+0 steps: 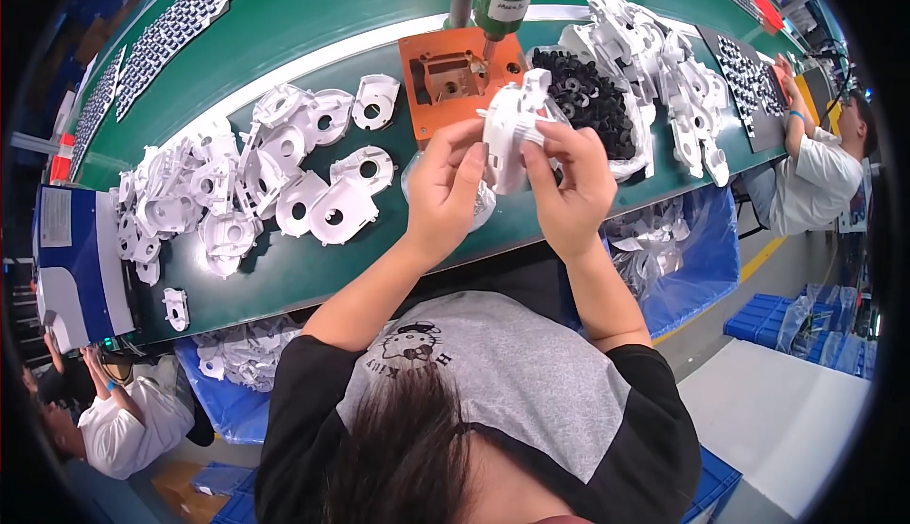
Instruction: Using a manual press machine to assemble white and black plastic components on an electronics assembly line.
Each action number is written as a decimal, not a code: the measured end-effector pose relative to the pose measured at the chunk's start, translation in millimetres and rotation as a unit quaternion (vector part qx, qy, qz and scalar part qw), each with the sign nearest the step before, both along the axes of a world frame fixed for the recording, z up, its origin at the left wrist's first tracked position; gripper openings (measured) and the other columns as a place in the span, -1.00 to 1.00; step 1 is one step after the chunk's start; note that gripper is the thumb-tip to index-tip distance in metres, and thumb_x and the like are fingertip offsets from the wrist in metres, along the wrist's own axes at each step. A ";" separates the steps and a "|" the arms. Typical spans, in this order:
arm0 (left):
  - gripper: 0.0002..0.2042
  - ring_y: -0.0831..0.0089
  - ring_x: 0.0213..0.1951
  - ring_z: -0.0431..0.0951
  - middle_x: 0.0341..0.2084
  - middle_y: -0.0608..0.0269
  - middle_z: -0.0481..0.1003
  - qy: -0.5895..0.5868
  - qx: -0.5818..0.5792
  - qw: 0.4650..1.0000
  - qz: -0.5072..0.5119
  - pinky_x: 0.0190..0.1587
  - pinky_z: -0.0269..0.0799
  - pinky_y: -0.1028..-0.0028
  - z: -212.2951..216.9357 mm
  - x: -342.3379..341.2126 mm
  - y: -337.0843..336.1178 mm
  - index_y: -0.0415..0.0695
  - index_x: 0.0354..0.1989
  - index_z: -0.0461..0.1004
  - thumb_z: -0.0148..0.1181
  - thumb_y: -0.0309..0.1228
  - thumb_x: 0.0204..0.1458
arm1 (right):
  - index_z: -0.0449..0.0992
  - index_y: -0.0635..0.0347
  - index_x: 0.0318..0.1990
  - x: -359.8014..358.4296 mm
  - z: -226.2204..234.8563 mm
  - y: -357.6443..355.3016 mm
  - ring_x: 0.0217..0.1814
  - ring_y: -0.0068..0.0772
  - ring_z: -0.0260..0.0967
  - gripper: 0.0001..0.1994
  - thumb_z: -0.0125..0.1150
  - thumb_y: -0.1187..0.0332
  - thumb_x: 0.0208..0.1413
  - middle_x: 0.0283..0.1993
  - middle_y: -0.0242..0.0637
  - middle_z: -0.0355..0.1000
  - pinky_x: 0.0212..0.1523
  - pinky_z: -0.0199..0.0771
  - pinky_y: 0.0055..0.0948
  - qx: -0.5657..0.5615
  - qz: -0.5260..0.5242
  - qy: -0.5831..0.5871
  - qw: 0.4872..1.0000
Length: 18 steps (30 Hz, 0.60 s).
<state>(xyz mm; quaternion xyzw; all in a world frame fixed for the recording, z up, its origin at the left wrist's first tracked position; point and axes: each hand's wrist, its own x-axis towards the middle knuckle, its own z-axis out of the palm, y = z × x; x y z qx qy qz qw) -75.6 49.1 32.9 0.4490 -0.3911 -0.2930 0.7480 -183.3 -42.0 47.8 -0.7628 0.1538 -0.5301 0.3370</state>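
Note:
Between my two hands I hold a white plastic housing (510, 150), raised above the near edge of the green bench. My left hand (444, 192) is closed on its left side, thumb upright along it. Fingers and thumb of my right hand (573, 188) pinch the right side. Just beyond the housing lies an orange fixture plate (415, 62) with a recess, partly hidden by the part and my hands. A green bench press (495, 8) stands over this plate, its spindle pointing down. Behind my hands, a clear bag or dish (483, 209) shows only in part.
White housings (213, 183) are heaped on the left; more (645, 45) are piled at right beside a bin of black parts (580, 98). Blue-lined bins (706, 259) stand below the bench edge. Co-workers sit at left (133, 420) and right (820, 178).

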 end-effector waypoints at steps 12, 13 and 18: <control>-0.50 0.29 -0.10 0.49 -0.12 0.03 0.43 -0.240 0.018 0.963 0.120 -0.05 0.37 0.41 -21.6 -7.1 9.7 -0.28 0.06 0.25 0.25 -0.36 -0.04 | 0.41 0.32 -0.14 6.6 -5.0 6.9 -0.43 -0.63 0.38 -0.80 0.11 0.59 0.05 -0.39 -0.43 0.30 -0.42 0.35 -0.71 0.223 0.068 -0.022 0.972; -0.45 0.24 -0.12 0.47 -0.14 0.02 0.42 -0.280 0.001 0.949 0.144 -0.05 0.36 0.38 -19.0 -7.1 7.5 -0.28 0.07 0.23 0.29 -0.33 -0.08 | 0.40 0.32 -0.14 8.2 -6.9 7.9 -0.42 -0.62 0.39 -0.80 0.13 0.58 0.05 -0.39 -0.41 0.32 -0.39 0.39 -0.67 0.274 0.098 -0.047 0.956; -0.72 0.50 -0.37 0.44 -0.40 0.14 0.44 -0.169 0.147 0.963 0.150 -0.30 0.37 0.51 -2.5 13.2 1.2 -0.27 -0.21 0.31 0.15 -0.31 0.07 | 0.32 0.38 -0.09 5.8 -9.4 6.6 -0.29 -0.49 0.48 -0.79 0.02 0.58 0.10 -0.31 -0.26 0.39 -0.40 0.49 -0.57 0.361 0.225 -0.085 0.901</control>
